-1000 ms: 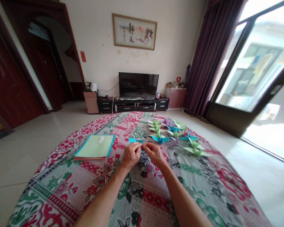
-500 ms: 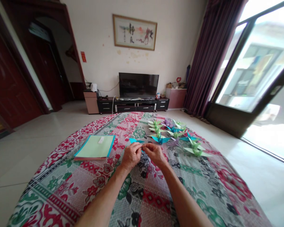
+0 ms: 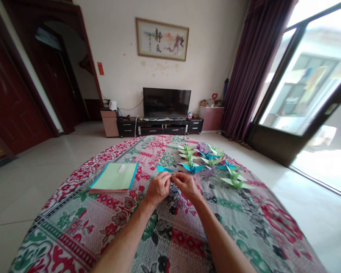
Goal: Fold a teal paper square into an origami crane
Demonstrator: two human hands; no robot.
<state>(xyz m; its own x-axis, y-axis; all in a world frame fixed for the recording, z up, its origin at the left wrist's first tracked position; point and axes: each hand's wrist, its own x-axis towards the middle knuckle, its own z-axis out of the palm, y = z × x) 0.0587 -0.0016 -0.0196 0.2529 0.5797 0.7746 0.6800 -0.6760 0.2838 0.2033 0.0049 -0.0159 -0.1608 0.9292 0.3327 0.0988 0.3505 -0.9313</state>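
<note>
A piece of folded blue paper point(image 3: 164, 169) is pinched between my two hands above the middle of the table, its pointed end showing beyond my knuckles. My left hand point(image 3: 159, 186) is closed on it, thumb pressed against the curled fingers. From the other side, the fingertips of my right hand point(image 3: 186, 184) pinch the same paper, touching the left fingertips. Most of the paper is hidden by the fingers. Just to the right stand several folded paper cranes in green, blue and purple, the nearest being a blue crane point(image 3: 192, 168).
A stack of square paper point(image 3: 110, 177), light green on top with a small white slip point(image 3: 121, 168), lies at the left. A flowered tablecloth point(image 3: 184, 242) covers the round table. More cranes, including a green crane point(image 3: 236, 182), stand at the right. Beyond is a television point(image 3: 167, 102).
The blue paper's pointed end has shifted slightly right and tilted upward a little. Both hands keep their pinch and have barely moved.
</note>
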